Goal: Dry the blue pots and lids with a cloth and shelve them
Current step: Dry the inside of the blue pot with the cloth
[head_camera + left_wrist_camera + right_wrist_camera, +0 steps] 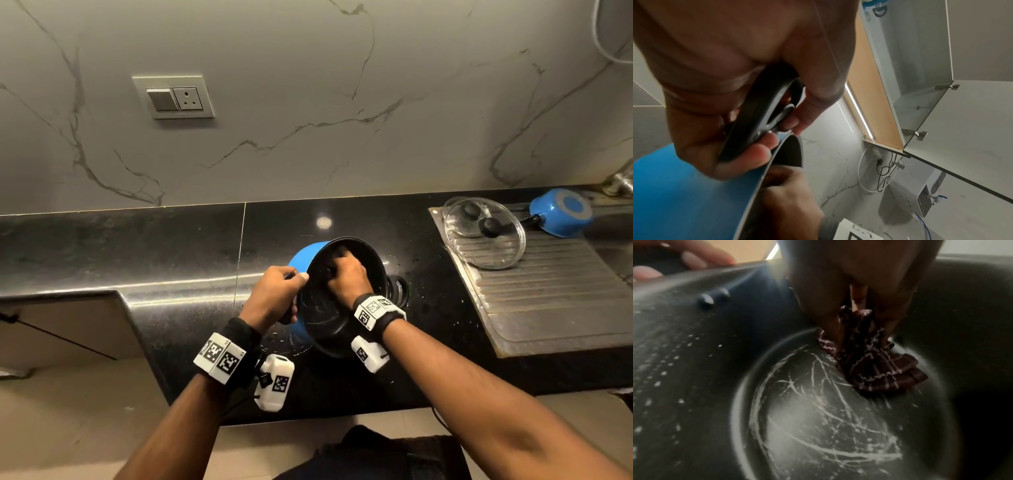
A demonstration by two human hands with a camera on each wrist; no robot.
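We tilt the blue pot (pixel 301 255) on its side above the glossy black stone desk (pixel 171 246), its round mouth turned toward us. Its outer wall is smooth matte blue, while the inside is a dark coating with pale scratches criss-crossing the flat bottom and droplets speckling the wall. Our left hand (pixel 274 296) curls around the black loop handle (pixel 764 113) at the pot's left rim, thumb on top, wrist bent back. Our right hand (pixel 346 277) reaches deep into the pot, fingers clenched around a bunched dark maroon cloth (pixel 869 360) with thin pale check lines, pressing its pleated folds against the edge of the bottom. To the right of our right hand, well apart, a ribbed steel draining board (pixel 548 291) carries two round glass lids (pixel 486 236) with black knobs, one overlapping the other. Just beyond the lids a smaller blue pot (pixel 561 212) sits upside down.
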